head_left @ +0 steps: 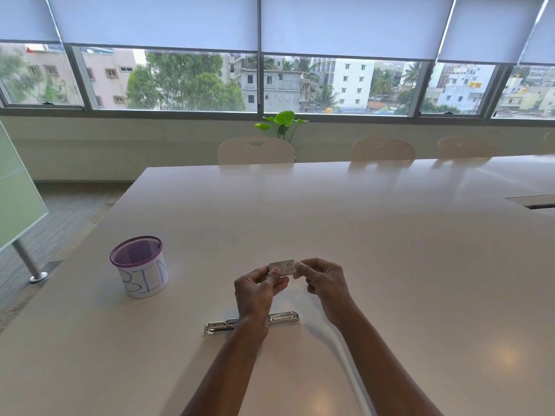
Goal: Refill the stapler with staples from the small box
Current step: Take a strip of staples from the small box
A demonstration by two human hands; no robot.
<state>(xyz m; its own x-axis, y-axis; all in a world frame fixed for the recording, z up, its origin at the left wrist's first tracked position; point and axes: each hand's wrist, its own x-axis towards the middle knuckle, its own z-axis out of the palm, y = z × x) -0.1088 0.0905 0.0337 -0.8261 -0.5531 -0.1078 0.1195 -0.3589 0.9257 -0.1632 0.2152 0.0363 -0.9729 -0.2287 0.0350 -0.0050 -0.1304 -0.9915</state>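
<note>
Purple mesh bin [138, 265], paper-wrapped, lettered "BIN", near worktop [360, 235] left edge. Beige chairs [256, 150] along far edge; leafy plant [282, 123] behind.

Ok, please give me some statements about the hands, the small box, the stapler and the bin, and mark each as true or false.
1. Both hands hold the small box above the table. True.
2. The stapler lies closed. False: it lies opened out flat.
3. The purple mesh bin stands to the left of the left hand. True.
4. The right hand rests on the stapler. False: it is at the box.
</note>
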